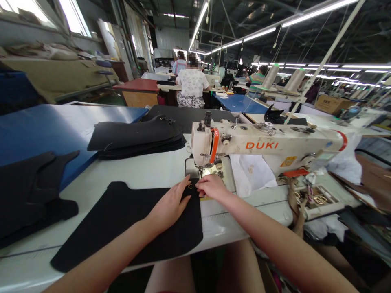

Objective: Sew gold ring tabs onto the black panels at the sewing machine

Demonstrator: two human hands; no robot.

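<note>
A black cut panel (122, 215) lies flat on the sewing table, its upper right corner at the presser foot of a white sewing machine (262, 140) marked DUKI. My left hand (169, 203) rests on that corner, fingers stretched out and thumb apart. Between my hands, on the black material, is a small gold-coloured metal ring (190, 186). My right hand (212, 186) is pinched closed at the panel's right edge, just below the needle area. Whatever its fingertips hold is hidden.
Stacked black panels (137, 136) lie behind the left hand, and more black pieces (36, 191) at far left. A tray (319, 203) of metal rings sits at right. White cloth (252, 175) lies under the machine arm. A person (192, 83) sits ahead.
</note>
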